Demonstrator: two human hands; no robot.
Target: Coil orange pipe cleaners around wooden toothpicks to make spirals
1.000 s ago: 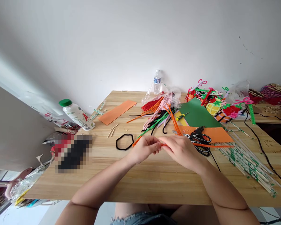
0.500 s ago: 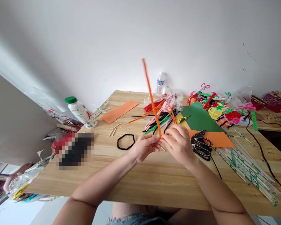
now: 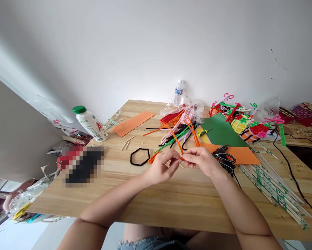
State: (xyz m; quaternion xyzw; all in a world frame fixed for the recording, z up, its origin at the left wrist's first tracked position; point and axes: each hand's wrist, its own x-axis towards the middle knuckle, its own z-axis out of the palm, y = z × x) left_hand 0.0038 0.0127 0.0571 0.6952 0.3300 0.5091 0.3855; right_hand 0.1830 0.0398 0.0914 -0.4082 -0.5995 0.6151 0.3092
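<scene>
One orange pipe cleaner (image 3: 178,141) is at the centre of the frame, slanting toward the upper left from between two hands. The left hand (image 3: 164,167) and right hand (image 3: 201,160) come together, their fingertips pinching its lower end. Left of centre, an orange fuzzy piece (image 3: 153,158) shows just beside the left hand, near a black six-sided loop (image 3: 143,149). Above centre lie mixed-colour pipe cleaners (image 3: 186,114); right of them, a green sheet (image 3: 223,132). Bundled sticks (image 3: 272,191) lie lower right.
</scene>
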